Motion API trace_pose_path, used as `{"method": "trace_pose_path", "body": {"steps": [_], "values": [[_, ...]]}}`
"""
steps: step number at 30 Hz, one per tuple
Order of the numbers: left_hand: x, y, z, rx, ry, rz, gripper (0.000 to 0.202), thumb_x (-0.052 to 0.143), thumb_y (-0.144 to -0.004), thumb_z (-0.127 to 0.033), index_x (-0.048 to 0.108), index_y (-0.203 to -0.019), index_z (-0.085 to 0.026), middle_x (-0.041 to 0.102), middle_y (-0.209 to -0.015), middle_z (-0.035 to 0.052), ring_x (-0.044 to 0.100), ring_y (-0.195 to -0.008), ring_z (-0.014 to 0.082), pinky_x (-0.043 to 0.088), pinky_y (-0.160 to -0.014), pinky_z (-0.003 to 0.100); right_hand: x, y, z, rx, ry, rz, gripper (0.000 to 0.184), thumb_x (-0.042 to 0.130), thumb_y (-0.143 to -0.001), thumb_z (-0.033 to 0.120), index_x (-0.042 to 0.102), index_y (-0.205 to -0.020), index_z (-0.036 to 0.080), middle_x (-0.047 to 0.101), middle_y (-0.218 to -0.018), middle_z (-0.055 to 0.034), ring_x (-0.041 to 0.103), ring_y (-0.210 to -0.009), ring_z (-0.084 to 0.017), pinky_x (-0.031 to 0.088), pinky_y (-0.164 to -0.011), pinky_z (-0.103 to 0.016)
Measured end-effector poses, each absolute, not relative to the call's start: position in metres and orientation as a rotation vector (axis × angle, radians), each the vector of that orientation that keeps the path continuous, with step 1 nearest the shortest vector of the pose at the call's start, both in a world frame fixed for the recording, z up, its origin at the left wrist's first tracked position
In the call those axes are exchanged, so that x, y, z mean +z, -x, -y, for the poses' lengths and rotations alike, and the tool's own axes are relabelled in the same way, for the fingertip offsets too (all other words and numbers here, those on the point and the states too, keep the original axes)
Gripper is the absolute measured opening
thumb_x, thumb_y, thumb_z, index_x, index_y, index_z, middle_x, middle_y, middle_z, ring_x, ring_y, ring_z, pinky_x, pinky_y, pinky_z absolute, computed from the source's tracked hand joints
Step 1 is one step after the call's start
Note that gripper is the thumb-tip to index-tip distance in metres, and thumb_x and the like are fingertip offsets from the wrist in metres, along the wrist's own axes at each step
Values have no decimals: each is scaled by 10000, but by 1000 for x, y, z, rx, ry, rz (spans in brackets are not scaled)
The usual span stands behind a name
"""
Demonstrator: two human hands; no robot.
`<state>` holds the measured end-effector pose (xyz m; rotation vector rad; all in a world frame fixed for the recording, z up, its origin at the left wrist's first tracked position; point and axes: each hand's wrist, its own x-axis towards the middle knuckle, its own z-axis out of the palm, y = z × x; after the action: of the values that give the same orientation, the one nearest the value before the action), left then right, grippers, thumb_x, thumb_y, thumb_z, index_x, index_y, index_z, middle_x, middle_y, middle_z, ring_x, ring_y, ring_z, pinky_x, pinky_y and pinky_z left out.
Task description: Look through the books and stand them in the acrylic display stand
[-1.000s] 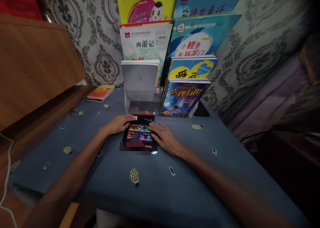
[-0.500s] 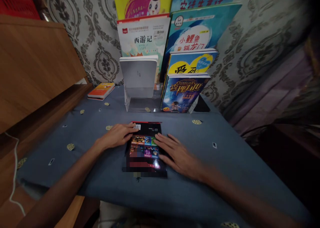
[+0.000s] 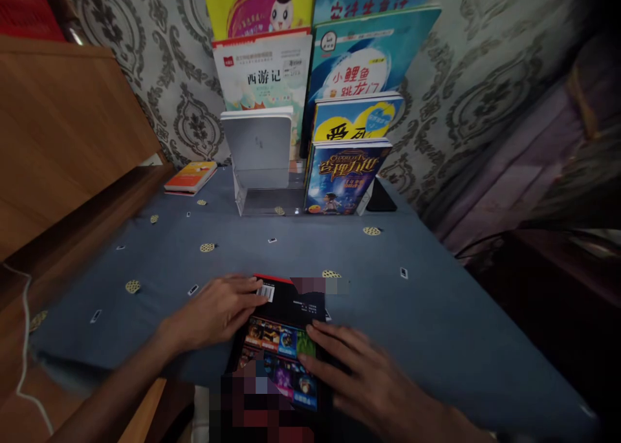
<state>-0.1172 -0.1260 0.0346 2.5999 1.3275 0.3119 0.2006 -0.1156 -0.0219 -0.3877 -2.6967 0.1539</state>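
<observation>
A dark book [image 3: 286,330], back cover up with a barcode, a red top edge and rows of small colourful pictures, is between my hands near the table's front edge. My left hand [image 3: 218,310] grips its upper left edge, fingertips lying by the barcode. On the right edge, my right hand [image 3: 359,365] holds on with its fingers over the pictures. The book's lower part is blurred by blocky patches, and I cannot tell whether it rests on the table or is slightly raised.
A clear stand [image 3: 266,200] at the back holds a grey-covered book [image 3: 259,145] and a blue book [image 3: 344,178], with several tall picture books behind. An orange book [image 3: 191,177] lies at the back left beside a wooden cabinet [image 3: 72,113]. The patterned blue cloth [image 3: 165,262] covers the table.
Both hands have brought the book toward me, off its spot nearer the stand, and it now looks larger. My view has shifted slightly to the right.
</observation>
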Motion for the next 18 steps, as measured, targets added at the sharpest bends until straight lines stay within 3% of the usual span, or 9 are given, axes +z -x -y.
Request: {"method": "trace_pose_path", "body": {"steps": [3, 7, 9, 11, 18], "values": [[42, 126, 117, 369, -2406, -1331, 326, 468, -1006, -330, 675, -1253, -282, 685, -1320, 56, 638, -1232, 239, 484, -1065, 465, 0, -195, 97, 248, 356, 2534, 377, 554, -963, 175, 610, -1334, 214, 712, -1259, -113, 622, -1237, -228, 574, -974, -385], [29, 132, 99, 696, -1952, -1288, 460, 362, -1022, -512, 683, -1265, -289, 730, -1231, 67, 668, -1172, 264, 521, -1012, 443, 27, -179, 68, 532, 532, 2210, 290, 445, -1025, 282, 708, -1138, 236, 772, -946, -57, 729, -863, -193, 605, -750, -322], [16, 125, 88, 1021, -1701, -1287, 570, 301, -1008, -599, 646, -1318, -267, 702, -1277, 94, 632, -1222, 294, 534, -994, 456, 34, -169, 53, 675, 696, 2066, 295, 487, -1005, 367, 750, -952, 245, 730, -753, -17, 689, -689, -180, 570, -642, -298], [6, 111, 78, 1295, -1447, -1302, 638, 254, -997, -644, 643, -1307, -245, 687, -1293, 98, 602, -1258, 310, 529, -1007, 477, 37, -160, 40, 811, 802, 1948, 324, 517, -975, 438, 756, -880, 242, 688, -684, 2, 636, -626, -169, 533, -600, -287], [17, 60, 43, 1564, -1049, -1269, 620, 410, -961, -665, 619, -1331, -213, 687, -1308, 66, 559, -1321, 280, 451, -1121, 442, 35, -143, 10, 1239, 868, 1651, 438, 578, -875, 599, 746, -960, 204, 650, -671, -6, 483, -526, -122, 406, -478, -242]]}}
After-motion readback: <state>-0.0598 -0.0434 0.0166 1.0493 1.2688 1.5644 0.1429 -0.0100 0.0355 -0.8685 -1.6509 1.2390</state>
